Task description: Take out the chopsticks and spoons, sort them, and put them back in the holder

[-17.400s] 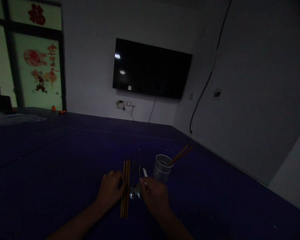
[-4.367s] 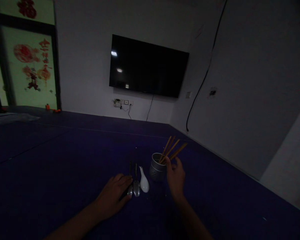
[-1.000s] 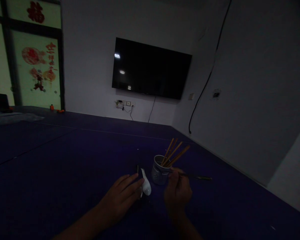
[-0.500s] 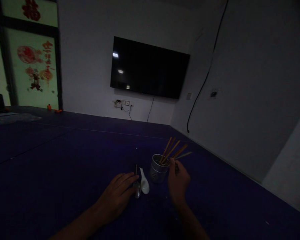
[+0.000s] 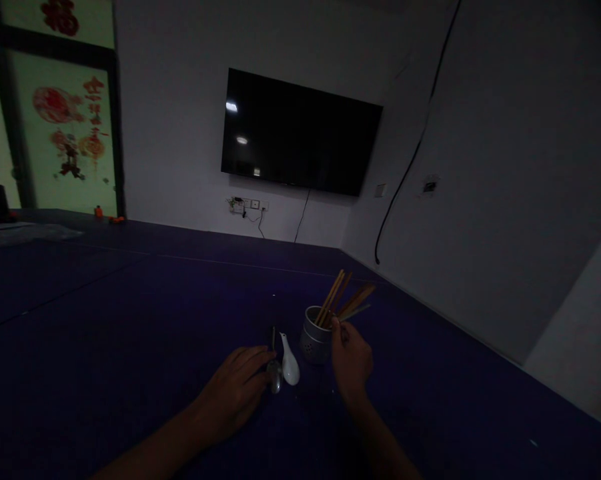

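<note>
My left hand [image 5: 237, 387] lies low over the purple surface with its fingers stretched out, the fingertips touching a metal spoon [image 5: 275, 380]. Just right of that spoon is a white soup spoon [image 5: 291, 368], its bowl nearer me. A grey metal utensil holder [image 5: 315, 343], with small holes in its side, stands upright beyond it. Several wooden chopsticks [image 5: 334, 293] lean out of the holder toward the right. At the holder's right rim my right hand [image 5: 353, 360] is closed, thumb and fingers pinching some of the chopsticks. Their lower ends are hidden.
The purple surface [image 5: 180, 300] stretches to the walls. A black television [image 5: 300, 133] hangs on the far wall above sockets. A dark cable [image 5: 400, 187] hangs at right. Small orange objects [image 5: 99, 212] and clear plastic sheeting [image 5: 25, 232] lie at far left.
My right hand has moved slightly left, closer to the holder. The chopsticks by it have shifted left and bunched together. My left hand stays at the metal spoon.
</note>
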Motion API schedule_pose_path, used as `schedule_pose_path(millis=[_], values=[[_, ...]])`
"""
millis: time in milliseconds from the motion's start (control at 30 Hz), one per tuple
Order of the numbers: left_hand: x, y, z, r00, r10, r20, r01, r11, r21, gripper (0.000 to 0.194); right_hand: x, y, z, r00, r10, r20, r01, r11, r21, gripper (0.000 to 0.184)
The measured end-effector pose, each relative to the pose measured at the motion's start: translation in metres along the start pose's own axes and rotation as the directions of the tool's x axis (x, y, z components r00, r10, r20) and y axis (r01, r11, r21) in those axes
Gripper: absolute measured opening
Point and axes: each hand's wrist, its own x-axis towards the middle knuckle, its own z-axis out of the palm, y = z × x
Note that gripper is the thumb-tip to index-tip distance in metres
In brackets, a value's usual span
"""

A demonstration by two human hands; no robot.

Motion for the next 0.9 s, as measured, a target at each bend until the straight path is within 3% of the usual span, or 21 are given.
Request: schedule_pose_path(millis=[267, 500, 667, 800, 900], values=[[-0.002, 0.000, 0.002, 0.998, -0.023, 0.062, 0.026, 0.998, -0.056, 0.026, -0.001, 0.002, 0.003, 0.997, 0.064, -0.037, -0.059, 0.990, 0.127, 0.061], [-0.001, 0.001, 0.004, 0.963, -0.101, 0.250, 0.132, 0.985, -0.111, 0.033, -0.002, -0.001, 0.002, 0.995, 0.097, 0.001, -0.095, 0.975, 0.199, 0.076], [-0.003, -0.001, 0.003, 0.942, -0.085, 0.324, 0.132, 0.984, -0.124, 0.045, -0.003, -0.002, 0.002, 0.994, 0.109, 0.000, -0.106, 0.962, 0.253, 0.080], [-0.003, -0.001, 0.001, 0.927, -0.044, 0.374, 0.109, 0.982, -0.156, 0.048, -0.004, -0.006, 0.002, 0.988, 0.148, -0.038, -0.129, 0.942, 0.309, 0.081], [-0.002, 0.000, -0.001, 0.914, -0.033, 0.404, 0.109, 0.980, -0.166, 0.046, -0.005, -0.013, -0.002, 0.972, 0.178, -0.150, -0.115, 0.928, 0.354, 0.078]])
